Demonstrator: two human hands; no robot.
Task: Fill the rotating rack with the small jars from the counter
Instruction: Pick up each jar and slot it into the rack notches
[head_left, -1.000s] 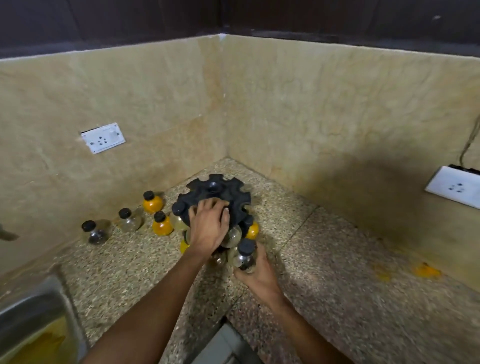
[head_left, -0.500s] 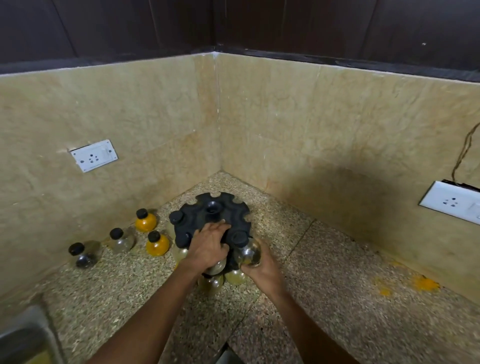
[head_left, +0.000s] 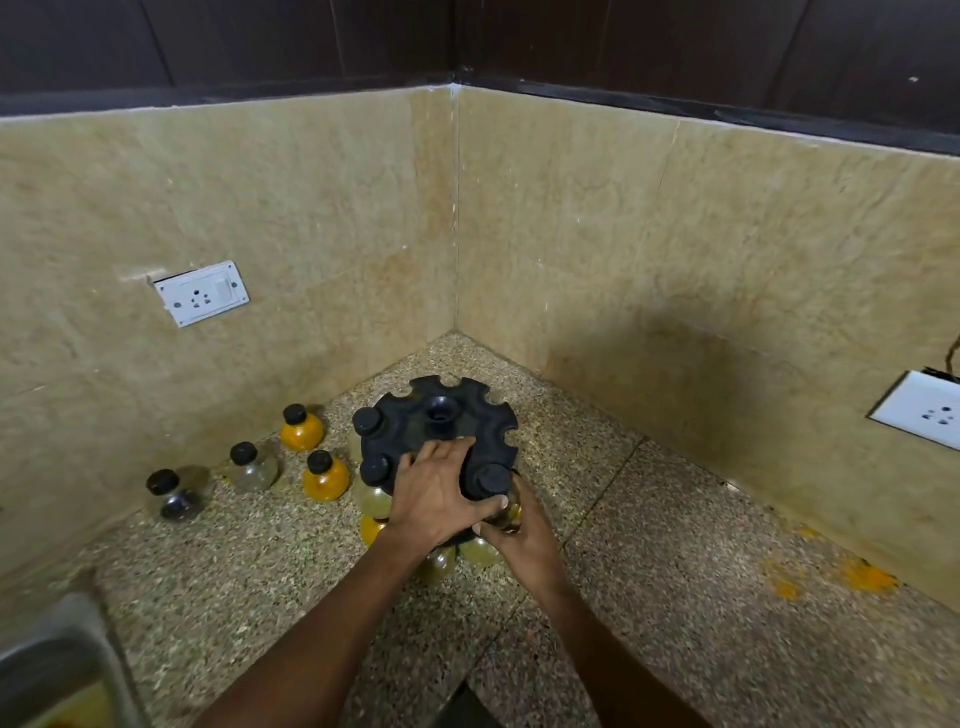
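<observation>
The black rotating rack (head_left: 441, 415) stands in the counter's corner, with jars hanging in some slots of its upper tier (head_left: 368, 420) and lower tier (head_left: 441, 564). My left hand (head_left: 436, 493) rests flat on the rack's top near its front rim. My right hand (head_left: 524, 535) grips a small black-capped jar (head_left: 493, 480) sitting at a front-right slot of the upper tier. Left of the rack, several small jars stand on the counter: two orange ones (head_left: 301, 428) (head_left: 324, 475), a clear one (head_left: 252, 467) and a dark one (head_left: 171, 496).
Two tiled walls meet just behind the rack. A socket (head_left: 200, 293) sits on the left wall and another socket (head_left: 930, 415) on the right wall. A steel sink (head_left: 52, 670) is at the lower left. Orange powder stains (head_left: 857, 577) mark the counter at right.
My right hand has raised the jar from in front of the rack's base up to the upper tier's front-right slot. My left hand stayed on the rack's top. The view tilted upward.
</observation>
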